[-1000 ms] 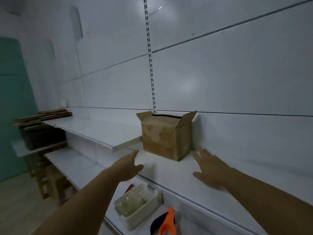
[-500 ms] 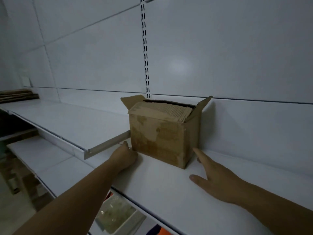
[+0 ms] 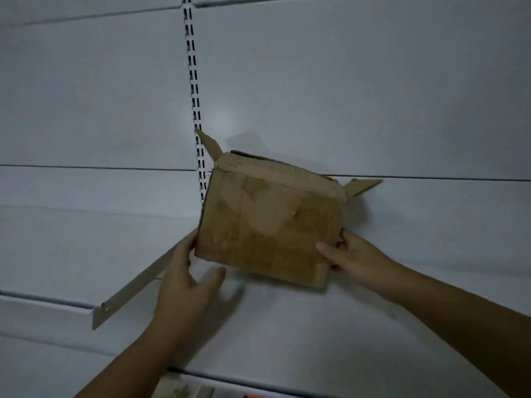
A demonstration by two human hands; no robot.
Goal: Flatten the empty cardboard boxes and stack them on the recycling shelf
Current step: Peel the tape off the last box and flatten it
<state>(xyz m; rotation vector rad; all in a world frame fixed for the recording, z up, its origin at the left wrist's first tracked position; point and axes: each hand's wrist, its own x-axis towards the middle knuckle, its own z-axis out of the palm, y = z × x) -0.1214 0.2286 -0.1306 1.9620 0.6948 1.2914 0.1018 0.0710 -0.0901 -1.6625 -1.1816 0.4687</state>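
Left fingers [image 3: 189, 248]: lying spread and loose along the box's lower left edge, touching the left wall; thumb standing apart below the bottom corner, clamping nothing; whether the tips are pressing the far side cannot be told.
Right fingers [image 3: 326, 249]: closing on the box's lower right corner, thumb lying across the front face, the other fingers curling behind the right wall, mostly hidden.
Wall panels [image 3: 359, 81]: pale, running across the whole view behind everything, with dark horizontal seams.
Shelf [image 3: 301, 326]: white, spreading flat beneath the box and both forearms; bare surface showing under the box's bottom edge.
Cardboard box [image 3: 267, 222]: brown, worn and blotched, tilting with its right side lower, sitting between the two hands just above the shelf; top flaps standing open, one pointing up at left, one sticking out at right.
Left hand [image 3: 184, 288]: reaching up from lower left, palm turned toward the box.
Right hand [image 3: 356, 257]: reaching in from lower right, gripping the box.
Slotted upright [image 3: 194, 90]: running vertically down the wall, passing behind the box's left flap.
Shelf bracket [image 3: 135, 285]: slanting at left, near the left hand.
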